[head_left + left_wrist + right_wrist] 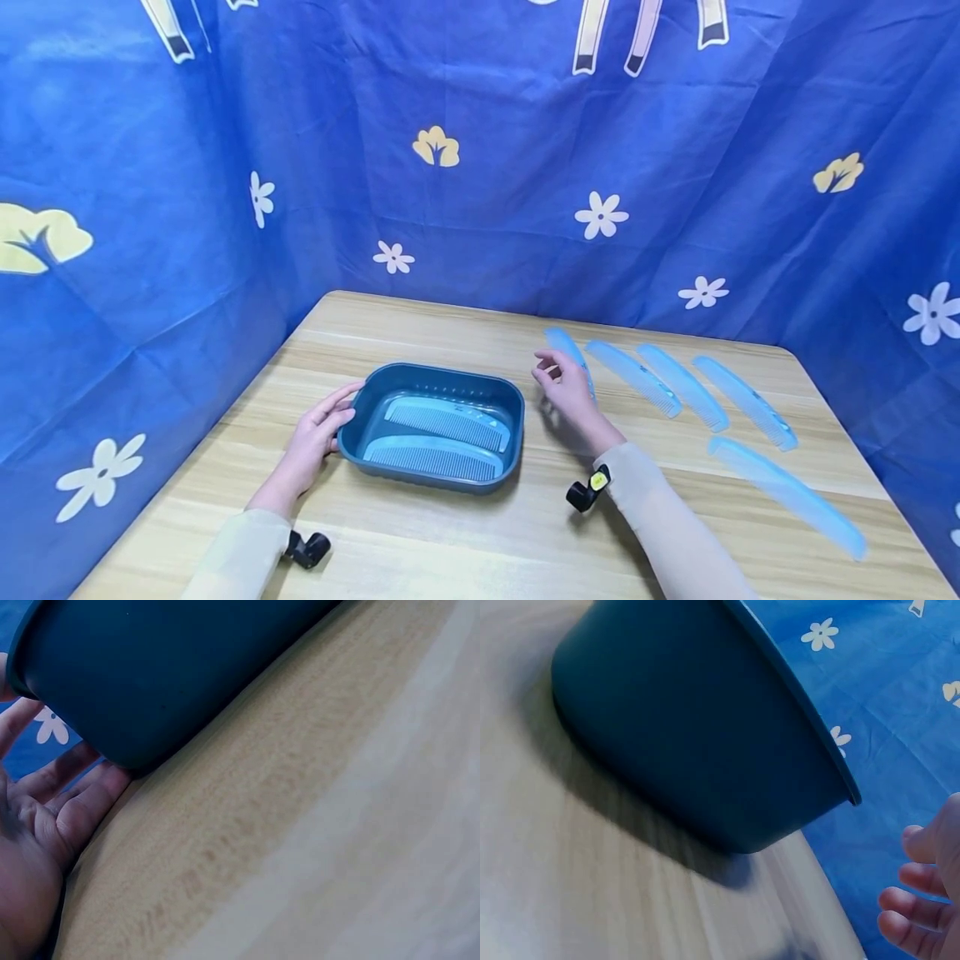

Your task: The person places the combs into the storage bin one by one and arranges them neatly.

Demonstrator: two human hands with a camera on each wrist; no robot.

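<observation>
A dark teal plastic basin (516, 425) stands on the table with two light blue combs inside, a rear comb (447, 423) and a front comb (433, 457), lying lengthwise one behind the other. My left hand (318, 429) rests against the basin's left end, fingers spread along its rim and outer wall, as the left wrist view also shows. To the basin's right, my right hand (567, 390) hovers with loosely bent fingers and nothing between them. It partly covers the leftmost loose comb (558, 337). In the right wrist view its fingertips (900, 900) are apart from the basin.
More blue combs lie slanted to the right: one comb (633, 377), another comb (684, 387), a third comb (746, 402), and a nearer comb (787, 496) towards the right edge. The wood-grain table (420, 550) is enclosed by a blue patterned cloth (495, 200).
</observation>
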